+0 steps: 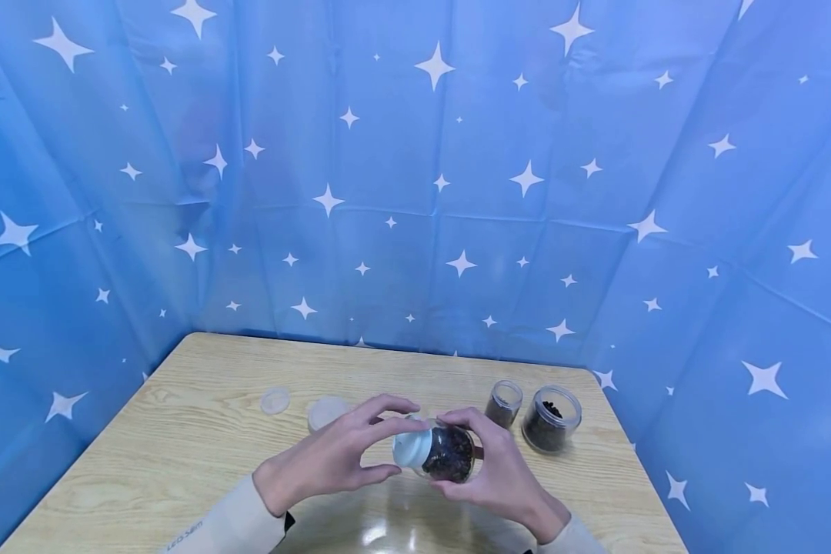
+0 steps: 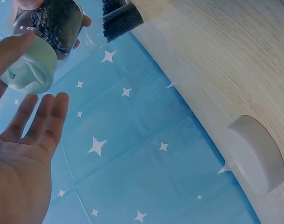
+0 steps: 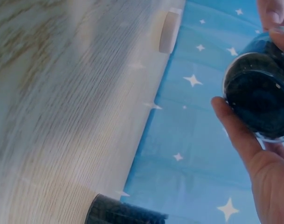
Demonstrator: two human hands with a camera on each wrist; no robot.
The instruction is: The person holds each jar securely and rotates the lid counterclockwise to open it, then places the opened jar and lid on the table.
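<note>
A clear glass jar (image 1: 450, 454) filled with small dark pieces is held tilted above the table, its pale mint lid (image 1: 412, 448) pointing left. My right hand (image 1: 502, 473) grips the jar's body, thumb on one side and fingers on the other. My left hand (image 1: 339, 454) is spread around the lid. One fingertip touches the lid's edge in the left wrist view, while several other fingers extend loosely beside it. In the right wrist view, the round base of the jar (image 3: 258, 102) faces the camera.
Two glass jars without lids, a narrow one (image 1: 504, 404) and a wider one (image 1: 550, 419), stand to the right with dark contents. A thick whitish lid (image 1: 327, 412) and a thin translucent disc (image 1: 275, 400) lie on the wooden table (image 1: 180, 431). Behind hangs a blue starry curtain (image 1: 388, 169).
</note>
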